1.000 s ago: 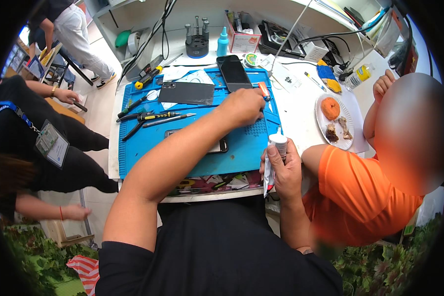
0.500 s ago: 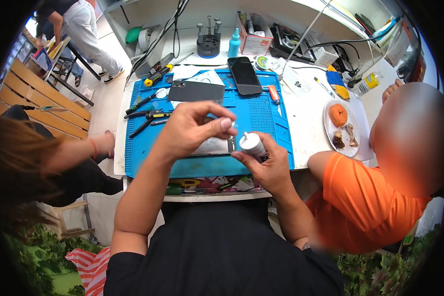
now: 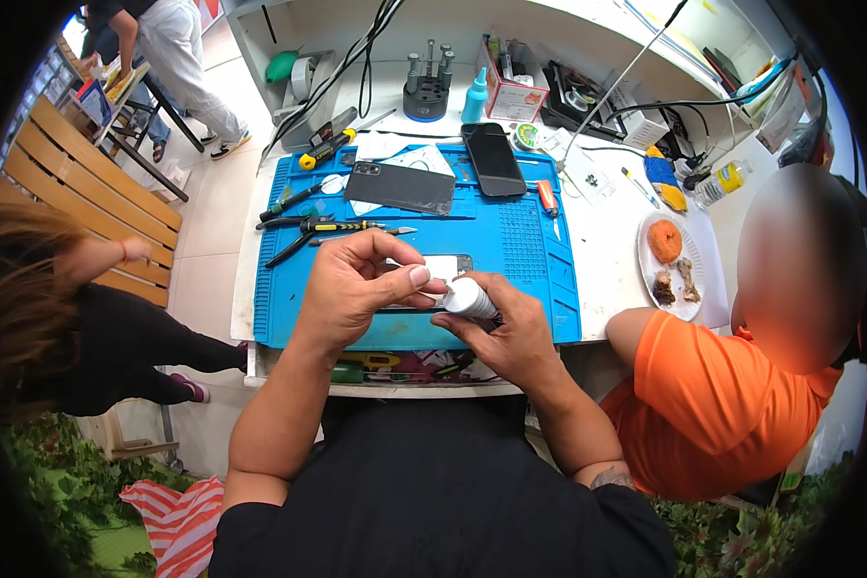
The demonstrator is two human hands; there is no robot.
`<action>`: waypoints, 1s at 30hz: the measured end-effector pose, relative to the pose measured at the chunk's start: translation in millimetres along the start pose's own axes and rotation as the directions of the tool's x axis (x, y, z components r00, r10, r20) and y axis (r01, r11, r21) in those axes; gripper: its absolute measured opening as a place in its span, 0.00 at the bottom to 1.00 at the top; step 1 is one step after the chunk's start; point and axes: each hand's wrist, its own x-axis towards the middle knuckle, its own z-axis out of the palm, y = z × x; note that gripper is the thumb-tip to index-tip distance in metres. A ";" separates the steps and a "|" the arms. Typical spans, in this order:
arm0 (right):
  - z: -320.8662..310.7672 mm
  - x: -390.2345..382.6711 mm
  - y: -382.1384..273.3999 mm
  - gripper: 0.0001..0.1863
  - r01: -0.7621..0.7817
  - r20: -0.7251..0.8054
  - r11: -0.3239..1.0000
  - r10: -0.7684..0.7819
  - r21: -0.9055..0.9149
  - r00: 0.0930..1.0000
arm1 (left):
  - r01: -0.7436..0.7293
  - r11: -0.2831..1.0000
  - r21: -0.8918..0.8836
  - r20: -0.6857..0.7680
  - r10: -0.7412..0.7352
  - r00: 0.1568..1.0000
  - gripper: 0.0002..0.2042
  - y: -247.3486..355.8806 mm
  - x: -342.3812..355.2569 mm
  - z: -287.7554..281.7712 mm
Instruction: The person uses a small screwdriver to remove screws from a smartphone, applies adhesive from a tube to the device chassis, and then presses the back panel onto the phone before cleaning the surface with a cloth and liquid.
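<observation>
My right hand (image 3: pixel 512 332) is wrapped round a small white bottle (image 3: pixel 470 298) with a thin nozzle, tilted toward my left hand. The thumb and fingers of my left hand (image 3: pixel 361 286) are pinched together right beside the nozzle; whatever they hold is too small to make out. Below and behind the hands, an opened phone (image 3: pixel 445 263) lies on the blue work mat (image 3: pixel 472 236), partly hidden by them. A dark phone back panel (image 3: pixel 400 186) with a camera cutout rests farther up the mat, near a black smartphone (image 3: pixel 493 159).
Pliers (image 3: pixel 303 231), a yellow-black screwdriver (image 3: pixel 328 148) and an orange-handled tool (image 3: pixel 547 197) lie around the mat. A bit stand (image 3: pixel 426 96) and blue bottle (image 3: pixel 475 96) stand behind. On the right are a plate (image 3: pixel 684 299) with food and a person in orange (image 3: pixel 722 385).
My left fingers have come down and closer to the bottle's nozzle. The bottle has tipped further left and shifted slightly. The view has moved a little, and the person at left has changed posture.
</observation>
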 end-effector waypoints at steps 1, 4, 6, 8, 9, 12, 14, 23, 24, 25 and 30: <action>-0.2 -0.3 -0.4 0.25 -0.007 0.002 1.000 0.007 0.002 1.000 | 0.003 1.000 0.007 0.003 -0.003 1.000 0.06 -0.1 0.3 0.0; 0.2 -1.3 -1.2 0.25 -0.019 0.008 1.000 0.019 0.003 1.000 | 0.002 1.000 0.023 0.013 -0.002 1.000 0.06 -1.4 0.7 -1.2; -0.4 -1.8 -2.2 0.24 -0.019 0.011 1.000 0.019 -0.007 1.000 | -0.009 1.000 0.021 0.025 0.009 1.000 0.06 -2.6 0.1 -1.9; -0.5 -2.2 -2.3 0.24 -0.014 0.013 1.000 0.014 -0.004 1.000 | 0.006 1.000 0.028 0.019 -0.007 1.000 0.06 -1.5 0.2 -0.9; -0.1 -2.3 -1.6 0.24 -0.013 0.015 1.000 0.013 -0.003 1.000 | 0.016 0.999 0.031 0.016 -0.016 1.000 0.06 -1.7 0.6 -1.0; 0.4 -3.6 0.2 0.24 -0.024 0.017 1.000 0.024 0.004 1.000 | 0.015 0.999 0.037 0.027 -0.016 1.000 0.06 -3.8 2.0 -1.6; -0.3 -4.4 0.1 0.24 -0.027 0.018 1.000 0.027 0.002 0.999 | 0.021 1.000 0.007 0.017 -0.021 1.000 0.06 -3.6 1.2 -0.6; -1.0 -5.9 1.8 0.25 -0.016 0.020 1.000 0.016 -0.008 1.000 | 0.005 1.000 0.028 0.038 -0.006 0.999 0.07 -8.0 1.1 -3.6; -0.2 -6.8 2.5 0.25 -0.012 0.020 1.000 0.013 -0.005 1.000 | 0.004 1.000 0.030 0.045 -0.005 0.999 0.07 -8.5 0.9 -5.2; -0.3 -7.0 2.4 0.26 -0.011 0.026 1.000 0.011 -0.020 1.000 | 0.007 0.999 0.050 0.067 -0.010 0.998 0.07 -7.7 0.9 -7.3; -9.5 -8.6 4.3 0.27 0.032 0.116 0.989 -0.015 -0.146 0.993 | -0.095 0.887 0.453 0.191 0.008 0.982 0.06 14.8 3.0 -19.1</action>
